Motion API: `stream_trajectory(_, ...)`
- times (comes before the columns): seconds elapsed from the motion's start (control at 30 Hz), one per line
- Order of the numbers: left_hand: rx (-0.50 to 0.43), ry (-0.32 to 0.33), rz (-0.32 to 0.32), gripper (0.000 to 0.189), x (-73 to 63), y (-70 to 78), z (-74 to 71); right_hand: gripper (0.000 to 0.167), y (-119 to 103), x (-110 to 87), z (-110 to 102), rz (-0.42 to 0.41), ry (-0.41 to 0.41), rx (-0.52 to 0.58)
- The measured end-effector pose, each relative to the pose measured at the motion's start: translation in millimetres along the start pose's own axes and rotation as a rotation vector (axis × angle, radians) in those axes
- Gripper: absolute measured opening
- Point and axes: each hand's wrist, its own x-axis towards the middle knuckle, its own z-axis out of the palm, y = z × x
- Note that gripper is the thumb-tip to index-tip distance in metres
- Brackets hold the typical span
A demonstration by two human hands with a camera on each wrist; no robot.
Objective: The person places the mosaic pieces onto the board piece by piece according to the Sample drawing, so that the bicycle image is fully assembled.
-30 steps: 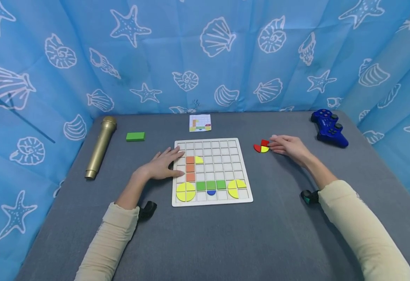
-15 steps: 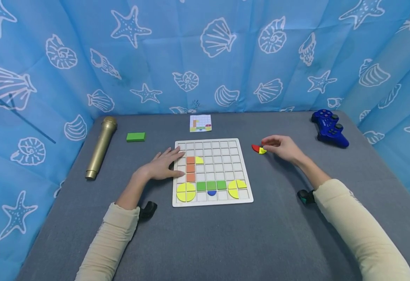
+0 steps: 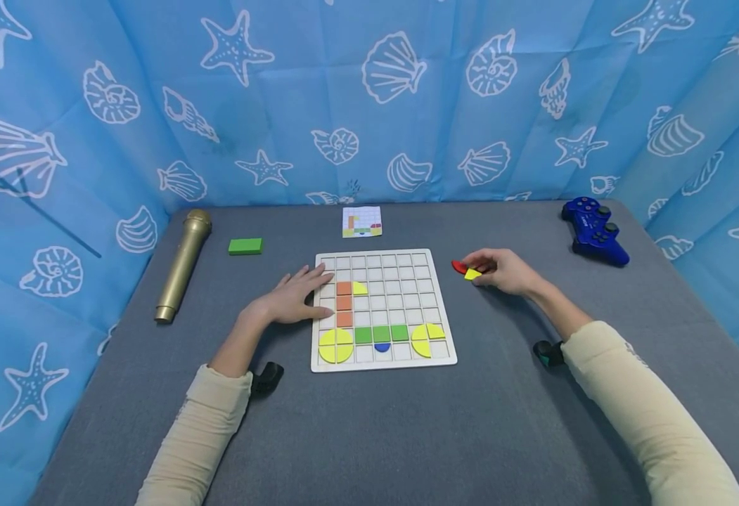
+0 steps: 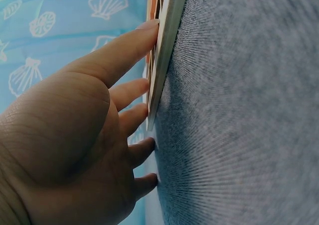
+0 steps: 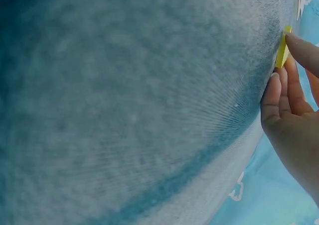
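My left hand (image 3: 293, 296) rests with spread fingers on the left edge of a white grid board (image 3: 410, 302); in the left wrist view the thumb and some fingertips touch its rim. On the board sit a column of orange squares (image 3: 344, 303), a row of green squares (image 3: 381, 334), a blue half-round piece (image 3: 382, 347) and several yellow quarter-circle pieces (image 3: 335, 346). Right of the board, my right hand (image 3: 502, 271) pinches a yellow quarter-circle piece (image 3: 472, 274) between thumb and fingers. A red rounded piece (image 3: 459, 267) lies just beside it, partly covered by the fingers.
A small printed pattern card (image 3: 361, 221) lies behind the board. Farther left are a green block (image 3: 245, 247) and a gold microphone (image 3: 183, 267). A blue game controller (image 3: 595, 230) lies at the back right. A blue shell-print curtain (image 3: 394, 105) hangs behind the table.
My right hand has moved slightly left, closed its fingers on the yellow piece and tilted it up. The red square is now hidden by the hand. The left hand stays put.
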Motion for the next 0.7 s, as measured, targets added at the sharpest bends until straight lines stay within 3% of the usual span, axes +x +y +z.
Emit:
stream_trajectory(0.43, -0.012, 0.000, 0.001, 0.079, -1.5, 1.8, -0.9, 0.032, 4.1, -5.9, -3.4, 0.050, 0.052, 0.017)
stream_trajectory(0.7, -0.007, -0.001, 0.000, 0.079, -2.2, 1.8, -1.2, 0.033, 0.3, -12.8, -6.3, 0.090, 0.084, 0.141)
